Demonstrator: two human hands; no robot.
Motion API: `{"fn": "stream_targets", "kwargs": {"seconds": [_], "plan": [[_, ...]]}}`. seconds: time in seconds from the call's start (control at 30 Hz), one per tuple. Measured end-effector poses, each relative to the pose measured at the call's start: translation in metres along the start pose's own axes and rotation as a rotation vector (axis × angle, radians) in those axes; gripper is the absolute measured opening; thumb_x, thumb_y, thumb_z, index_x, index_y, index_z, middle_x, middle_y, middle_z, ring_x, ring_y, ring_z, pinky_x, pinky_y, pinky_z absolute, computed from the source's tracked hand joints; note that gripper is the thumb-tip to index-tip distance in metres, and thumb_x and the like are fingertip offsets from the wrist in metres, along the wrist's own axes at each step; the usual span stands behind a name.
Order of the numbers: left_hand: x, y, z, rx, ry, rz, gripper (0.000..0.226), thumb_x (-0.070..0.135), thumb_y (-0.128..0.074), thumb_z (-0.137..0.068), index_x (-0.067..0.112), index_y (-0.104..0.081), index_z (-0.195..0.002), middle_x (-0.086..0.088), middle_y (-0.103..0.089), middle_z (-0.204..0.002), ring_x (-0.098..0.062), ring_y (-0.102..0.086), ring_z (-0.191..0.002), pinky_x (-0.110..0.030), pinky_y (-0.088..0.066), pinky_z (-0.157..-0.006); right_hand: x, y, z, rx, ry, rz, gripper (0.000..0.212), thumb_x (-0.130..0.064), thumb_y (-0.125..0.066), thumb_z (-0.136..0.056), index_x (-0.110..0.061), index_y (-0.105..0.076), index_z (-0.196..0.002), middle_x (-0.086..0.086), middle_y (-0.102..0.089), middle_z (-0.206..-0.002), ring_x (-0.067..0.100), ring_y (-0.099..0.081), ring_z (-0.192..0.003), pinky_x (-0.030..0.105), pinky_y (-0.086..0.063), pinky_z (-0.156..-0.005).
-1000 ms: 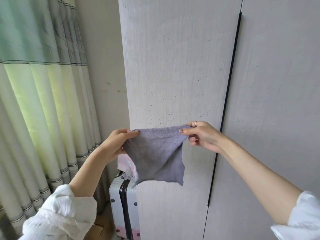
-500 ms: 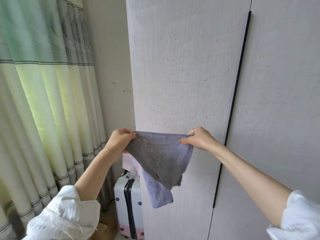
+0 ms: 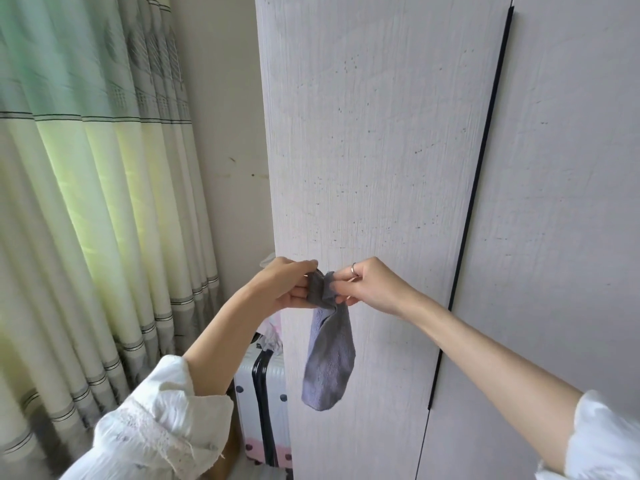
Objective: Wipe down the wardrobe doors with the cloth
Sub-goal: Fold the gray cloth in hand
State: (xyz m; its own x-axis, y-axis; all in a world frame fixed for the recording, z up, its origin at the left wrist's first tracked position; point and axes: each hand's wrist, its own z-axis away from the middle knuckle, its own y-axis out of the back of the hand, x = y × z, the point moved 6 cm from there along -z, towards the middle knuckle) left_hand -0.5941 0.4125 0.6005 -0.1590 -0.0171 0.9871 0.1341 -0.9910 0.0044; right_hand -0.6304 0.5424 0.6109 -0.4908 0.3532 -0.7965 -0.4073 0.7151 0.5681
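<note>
White wardrobe doors (image 3: pixel 381 150) are standing close; left hand (image 3: pixel 284 287) and right hand (image 3: pixel 370 285) are both pinching the hanging cloth (image 3: pixel 329 365).

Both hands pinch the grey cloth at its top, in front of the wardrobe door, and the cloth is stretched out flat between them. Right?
Not quite. In the head view the left hand and right hand pinch the grey cloth together, so it hangs bunched before the wardrobe door.
</note>
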Motion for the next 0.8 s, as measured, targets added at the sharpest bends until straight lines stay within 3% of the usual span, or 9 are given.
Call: {"fn": "stream_targets", "kwargs": {"seconds": [0.07,0.2,0.27,0.33,0.43,0.53,0.67,0.73,0.8], "plan": [[-0.001,-0.003,-0.001,-0.017,0.022,0.015,0.025,0.013,-0.046,-0.099,-0.009,-0.058,-0.095,-0.027,-0.068,-0.086,-0.037,-0.069,-0.076,-0.042,-0.058,-0.077,-0.003,-0.003,0.003,-0.005,0.079,0.196,0.008,-0.014,-0.068,-0.084,-0.015,-0.074,-0.090,0.011,-0.064,-0.097,0.019,-0.061,-0.089,0.032,-0.049,-0.087],[-0.002,-0.005,-0.004,-0.005,0.026,-0.013,0.025,0.012,-0.041,-0.100,-0.002,-0.056,-0.087,-0.018,-0.070,-0.076,-0.027,-0.071,-0.067,-0.034,-0.059,-0.070,0.002,-0.010,0.005,-0.022,0.209,0.462,0.042,-0.017,-0.071,-0.081,-0.011,-0.059,-0.121,-0.001,-0.048,-0.109,0.015,-0.050,-0.098,0.026,-0.044,-0.086],[-0.001,-0.005,-0.005,0.004,0.012,-0.079,0.025,0.012,-0.040,-0.100,0.000,-0.057,-0.087,-0.017,-0.068,-0.082,-0.028,-0.070,-0.076,-0.036,-0.057,-0.080,0.007,-0.012,0.006,0.001,0.252,0.540,0.046,-0.015,-0.067,-0.085,-0.013,-0.049,-0.128,-0.006,-0.043,-0.111,0.013,-0.048,-0.097,0.026,-0.043,-0.086],[0.001,-0.007,-0.006,0.015,-0.001,-0.135,0.026,0.012,-0.040,-0.100,0.002,-0.059,-0.086,-0.016,-0.065,-0.087,-0.030,-0.066,-0.087,-0.039,-0.052,-0.092,0.010,-0.011,0.006,0.079,0.300,0.536,0.037,-0.010,-0.060,-0.089,-0.012,-0.050,-0.125,-0.002,-0.047,-0.112,0.019,-0.054,-0.099,0.032,-0.045,-0.086],[0.006,-0.011,-0.005,-0.006,-0.026,-0.181,0.029,0.013,-0.040,-0.101,0.006,-0.063,-0.086,-0.009,-0.072,-0.084,-0.019,-0.069,-0.084,-0.035,-0.051,-0.091,0.008,-0.004,0.006,0.218,0.348,0.402,0.022,-0.002,-0.053,-0.090,-0.007,-0.060,-0.110,0.002,-0.054,-0.104,0.021,-0.058,-0.094,0.032,-0.047,-0.082],[0.011,-0.008,-0.002,-0.033,-0.072,-0.239,0.023,0.013,-0.039,-0.100,0.011,-0.062,-0.097,-0.006,-0.074,-0.094,-0.018,-0.071,-0.090,-0.034,-0.052,-0.091,0.014,0.007,-0.003,0.290,0.221,0.120,0.019,0.004,-0.053,-0.086,-0.006,-0.063,-0.098,0.002,-0.059,-0.093,0.018,-0.058,-0.085,0.030,-0.047,-0.082],[0.008,0.011,-0.002,0.062,-0.143,-0.312,0.018,0.022,-0.053,-0.097,0.012,-0.059,-0.111,-0.006,-0.074,-0.096,-0.018,-0.070,-0.090,-0.034,-0.055,-0.087,0.020,0.016,-0.005,0.145,-0.077,-0.520,0.017,0.003,-0.043,-0.089,-0.011,-0.052,-0.085,0.006,-0.052,-0.082,0.014,-0.052,-0.075,0.028,-0.045,-0.065],[-0.004,0.021,-0.007,0.048,-0.108,-0.313,0.038,0.036,-0.065,-0.088,0.013,-0.055,-0.117,-0.007,-0.069,-0.107,-0.018,-0.066,-0.097,-0.037,-0.055,-0.088,0.015,0.022,-0.007,0.066,-0.114,-0.710,0.020,0.001,-0.040,-0.088,-0.013,-0.051,-0.079,0.005,-0.053,-0.078,0.015,-0.051,-0.072,0.028,-0.041,-0.067],[-0.020,0.018,-0.009,-0.106,-0.022,-0.287,0.070,0.054,-0.074,-0.068,0.019,-0.046,-0.123,-0.006,-0.060,-0.122,-0.018,-0.059,-0.110,-0.039,-0.052,-0.091,0.008,0.026,-0.010,0.000,-0.105,-0.791,0.013,-0.007,-0.044,-0.084,-0.015,-0.054,-0.081,0.005,-0.054,-0.081,0.017,-0.050,-0.077,0.032,-0.040,-0.073]]}}
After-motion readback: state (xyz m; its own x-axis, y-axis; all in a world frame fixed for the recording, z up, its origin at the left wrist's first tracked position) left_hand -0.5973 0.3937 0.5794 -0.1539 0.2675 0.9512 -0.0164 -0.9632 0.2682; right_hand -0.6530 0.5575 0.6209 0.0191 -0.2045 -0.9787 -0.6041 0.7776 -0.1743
